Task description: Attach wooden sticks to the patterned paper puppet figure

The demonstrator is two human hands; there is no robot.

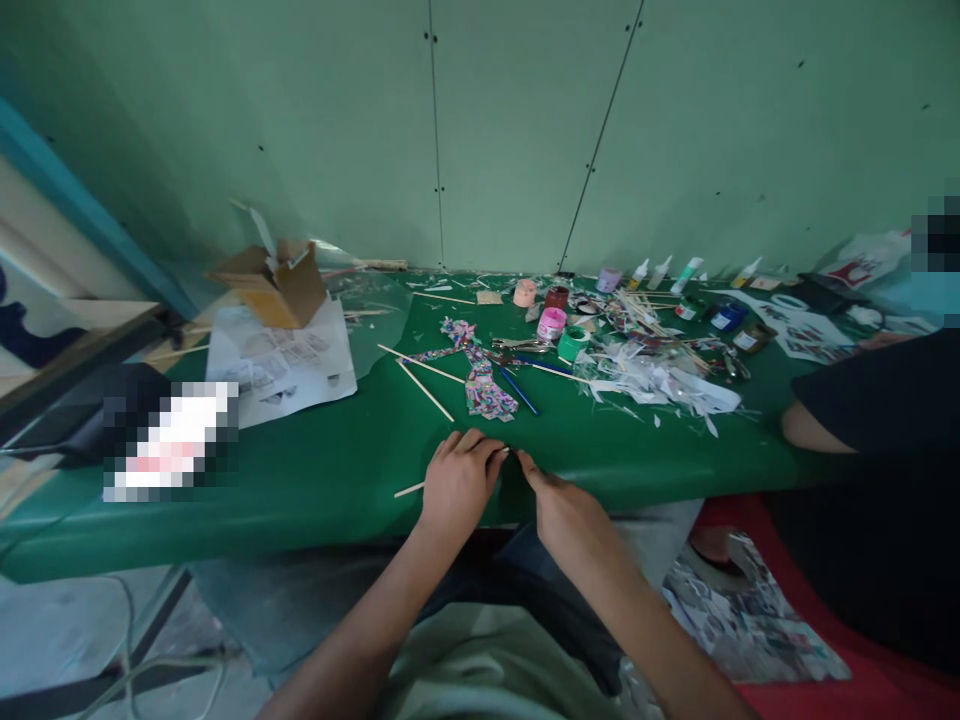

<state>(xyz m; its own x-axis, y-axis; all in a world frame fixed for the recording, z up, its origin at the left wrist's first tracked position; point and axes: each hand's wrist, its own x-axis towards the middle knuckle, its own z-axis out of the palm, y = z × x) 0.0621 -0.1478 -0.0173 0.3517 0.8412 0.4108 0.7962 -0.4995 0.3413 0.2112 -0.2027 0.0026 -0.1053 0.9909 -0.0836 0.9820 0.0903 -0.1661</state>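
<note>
My left hand (459, 478) is closed around a thin wooden stick (409, 490) over the front of the green table. One end of the stick sticks out to the left, and its pale other end shows by my thumb. Close beside that end, my right hand (564, 510) is pinched with the index finger stretched toward it. A small dark thing lies at those fingertips, too small to name. Just beyond my hands lies a figure covered in colourful patterned paper (487, 385). Loose wooden sticks (427, 392) and a blue pen-like tool (519, 391) lie beside it.
Paint jars (553, 322), glue bottles (640, 272) and a heap of white paper scraps (660, 378) cover the right side. A cardboard box (281, 290) stands on printed sheets (304, 375) at left. Another person's arm (817, 428) rests at the right edge.
</note>
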